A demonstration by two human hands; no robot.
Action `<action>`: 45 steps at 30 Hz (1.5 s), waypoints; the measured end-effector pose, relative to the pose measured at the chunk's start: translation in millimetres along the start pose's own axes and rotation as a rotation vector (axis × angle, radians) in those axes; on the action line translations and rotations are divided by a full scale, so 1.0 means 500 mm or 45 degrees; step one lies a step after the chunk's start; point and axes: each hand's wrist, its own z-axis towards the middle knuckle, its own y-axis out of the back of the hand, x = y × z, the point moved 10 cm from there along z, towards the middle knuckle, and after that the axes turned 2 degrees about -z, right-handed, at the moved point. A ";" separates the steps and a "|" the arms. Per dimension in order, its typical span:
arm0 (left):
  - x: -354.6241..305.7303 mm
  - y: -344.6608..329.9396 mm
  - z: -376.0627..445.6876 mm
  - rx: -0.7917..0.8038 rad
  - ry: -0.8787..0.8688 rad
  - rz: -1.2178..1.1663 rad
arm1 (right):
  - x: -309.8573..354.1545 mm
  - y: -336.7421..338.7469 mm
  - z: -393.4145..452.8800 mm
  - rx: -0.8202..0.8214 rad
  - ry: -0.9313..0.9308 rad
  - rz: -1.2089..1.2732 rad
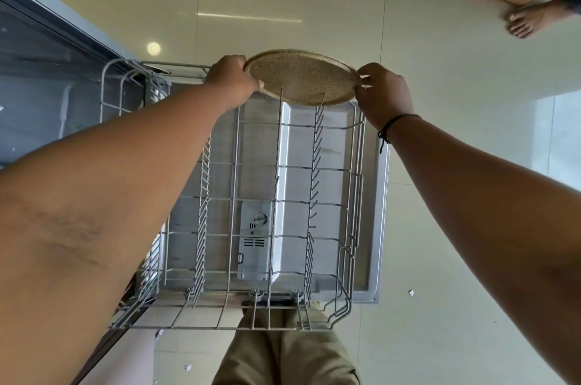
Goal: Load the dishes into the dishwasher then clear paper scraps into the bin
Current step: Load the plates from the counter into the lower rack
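No readable text, labels, brands, numbers or signs anywhere in view.

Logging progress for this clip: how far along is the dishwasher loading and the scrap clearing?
Early. The lower rack is pulled out over the open door and holds no dishes. In hand: the left hand and right hand grip a speckled plate at the rack's far end, its lower edge among the tines. Left: paper scraps lie on the floor; no bin is in view.
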 end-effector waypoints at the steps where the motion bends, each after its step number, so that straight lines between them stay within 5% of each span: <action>1: -0.006 -0.001 -0.013 0.010 -0.020 0.051 | 0.001 0.007 -0.009 -0.016 0.007 0.030; 6: 0.030 -0.026 -0.123 0.180 0.001 0.227 | 0.031 0.040 -0.103 -0.027 0.074 -0.025; 12: 0.060 0.001 -0.406 0.238 -0.055 0.312 | 0.119 0.022 -0.288 0.306 0.218 -0.406; 18: 0.065 0.127 -0.664 -0.006 -0.012 0.231 | 0.309 0.046 -0.479 0.372 0.717 -0.878; 29: 0.014 0.446 -1.128 -0.663 -0.205 0.255 | 0.694 0.268 -0.896 0.082 1.286 -0.562; 36: 0.197 0.518 -1.505 -0.989 0.147 0.275 | 0.828 0.238 -1.271 -0.013 1.725 -0.643; 45: 0.525 0.380 -2.122 -1.194 0.875 0.180 | 0.874 0.048 -1.888 0.276 2.263 -0.563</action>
